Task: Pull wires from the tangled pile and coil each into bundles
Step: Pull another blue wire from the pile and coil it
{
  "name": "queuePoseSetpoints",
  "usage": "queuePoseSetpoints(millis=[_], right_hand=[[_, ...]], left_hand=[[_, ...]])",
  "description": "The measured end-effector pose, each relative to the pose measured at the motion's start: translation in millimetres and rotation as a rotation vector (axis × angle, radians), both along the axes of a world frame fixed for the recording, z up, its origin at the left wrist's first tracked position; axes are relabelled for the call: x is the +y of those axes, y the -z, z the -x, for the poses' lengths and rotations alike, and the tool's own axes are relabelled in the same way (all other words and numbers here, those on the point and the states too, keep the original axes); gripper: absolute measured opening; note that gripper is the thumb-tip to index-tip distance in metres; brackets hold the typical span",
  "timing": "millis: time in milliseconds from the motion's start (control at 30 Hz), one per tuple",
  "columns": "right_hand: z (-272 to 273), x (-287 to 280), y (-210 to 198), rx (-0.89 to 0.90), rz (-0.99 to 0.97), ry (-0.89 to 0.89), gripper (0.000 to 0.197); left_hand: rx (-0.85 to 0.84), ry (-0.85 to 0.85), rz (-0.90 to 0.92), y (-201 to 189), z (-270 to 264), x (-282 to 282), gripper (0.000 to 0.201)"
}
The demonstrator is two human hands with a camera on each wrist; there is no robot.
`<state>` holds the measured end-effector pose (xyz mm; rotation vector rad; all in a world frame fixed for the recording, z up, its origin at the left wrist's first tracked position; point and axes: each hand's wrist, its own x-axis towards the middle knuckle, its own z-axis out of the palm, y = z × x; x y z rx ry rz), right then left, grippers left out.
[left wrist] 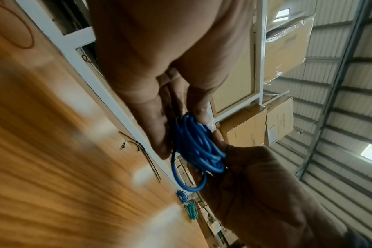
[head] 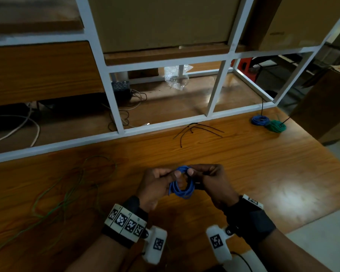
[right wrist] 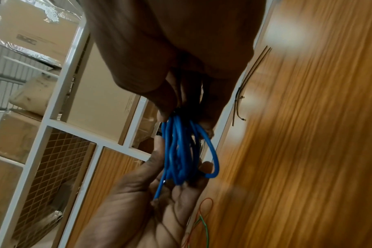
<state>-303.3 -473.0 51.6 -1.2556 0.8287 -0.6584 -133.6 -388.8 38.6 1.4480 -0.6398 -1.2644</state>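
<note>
Left hand [head: 155, 183] and right hand [head: 210, 179] pinch the blue coil [head: 182, 183] above the table [head: 243, 163], fingers clamped to keep loops gathered.

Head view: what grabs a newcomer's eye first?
The blue wire coil, held above the wooden table at centre, the left hand and right hand both gripping it. Next, two finished bundles at the far right edge: a blue bundle touching a green bundle. Loose green wires sprawl at left, and black cable ties lie by the white frame.
</note>
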Motion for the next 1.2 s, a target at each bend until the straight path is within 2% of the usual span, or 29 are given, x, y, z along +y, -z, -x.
queuePoseSetpoints(millis=[100,200,267,333,400,533,633,700,800,900,1033,1100,1200], right_hand=[[-0.8,-16.8,-0.1,0.037,-0.015,-0.088,0.016],[4.4,-47.8,-6.2,0.145,0.1,-0.231,0.028],[11.2,-79.8,-7.4,0.253,0.176,-0.253,0.036],[19.1,-122.5,-3.0,0.356,0.239,-0.215,0.029],[26.8,-170.6,4.2,0.436,0.282,-0.174,0.011],[27.9,-257.3,16.6,0.648,0.364,-0.118,0.02],[10.1,-297.0,27.0,0.816,0.573,-0.242,0.018],[-5.0,-313.2,36.2,0.925,0.664,-0.294,0.018],[-27.5,-326.9,53.7,0.975,0.63,-0.284,0.011],[-42.9,-332.8,69.3,1.044,0.638,-0.28,0.018],[-52.3,-331.4,75.1,1.083,0.682,-0.28,0.015],[-50.7,-328.3,70.5,1.087,0.613,-0.285,0.018],[-39.4,-315.2,59.2,1.032,0.489,-0.318,0.011]], left_hand=[[-0.062,-0.062,0.013,7.8,3.0,-10.6,0.022],[-0.096,-0.168,0.007,7.7,5.5,-28.4,0.019],[-0.146,-0.237,0.006,8.1,5.4,-42.3,0.021],[-0.158,-0.312,0.0,8.5,3.5,-55.7,0.021],[-0.157,-0.348,0.0,9.5,3.3,-68.2,0.025],[-0.145,-0.389,0.021,10.2,14.1,-92.4,0.026],[-0.148,-0.425,-0.005,12.4,20.5,-110.3,0.025],[-0.155,-0.447,-0.013,14.0,22.6,-121.7,0.024],[-0.137,-0.479,-0.011,14.3,23.1,-134.2,0.017],[-0.129,-0.477,-0.023,19.8,18.9,-142.6,0.016],[-0.147,-0.459,-0.027,30.5,12.5,-143.3,0.018],[-0.146,-0.456,-0.039,37.5,7.9,-141.1,0.019],[-0.128,-0.458,-0.046,44.8,0.7,-137.3,0.024]])
